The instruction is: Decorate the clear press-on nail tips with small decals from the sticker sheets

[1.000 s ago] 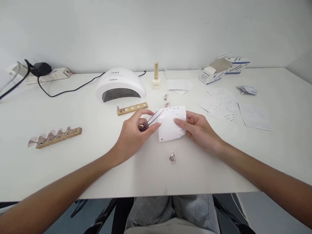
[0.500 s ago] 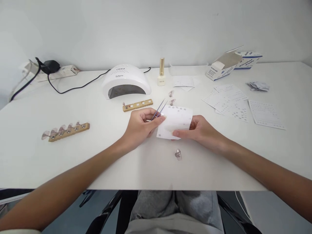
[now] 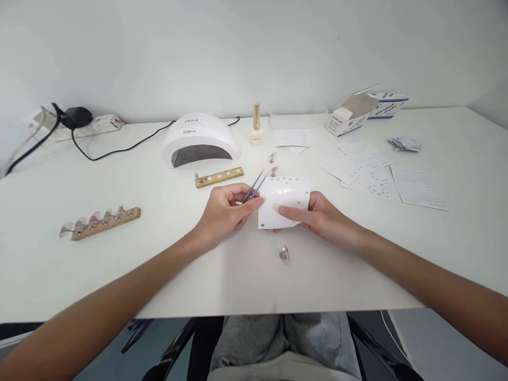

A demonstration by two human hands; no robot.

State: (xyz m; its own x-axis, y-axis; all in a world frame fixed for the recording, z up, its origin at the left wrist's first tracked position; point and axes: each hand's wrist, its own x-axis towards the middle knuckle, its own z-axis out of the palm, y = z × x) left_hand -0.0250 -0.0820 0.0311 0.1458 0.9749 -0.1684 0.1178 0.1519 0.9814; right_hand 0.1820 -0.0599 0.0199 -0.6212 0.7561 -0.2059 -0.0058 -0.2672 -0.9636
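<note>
My right hand [image 3: 323, 214] is closed on a curved white nail sticker sheet [image 3: 283, 205] with silver stars along its edges; the thumb lies across its face, the fingers behind. My left hand [image 3: 230, 210] is closed round blue tweezers [image 3: 254, 188], whose two tips stand apart and point up and away. Its thumb tip meets the left edge of the sheet; whether it grips the sheet, I cannot tell. Nearer me on the table lies a clear nail tip on a small metal stand [image 3: 284, 255]. Two more nail tips [image 3: 273, 170] stand just beyond the sheet.
A white nail lamp [image 3: 200, 138] and a polish bottle [image 3: 256, 127] stand at the back. Two wooden nail tip holders [image 3: 107, 222] [image 3: 220, 177] lie at left. On the right are loose sticker sheets [image 3: 357, 164], foil packets [image 3: 405, 144] and alcohol pad boxes [image 3: 349, 114].
The sticker sheet has turned slightly and sits more upright. My left thumb has slid from its face to its left edge. The whole view has shifted a little.
</note>
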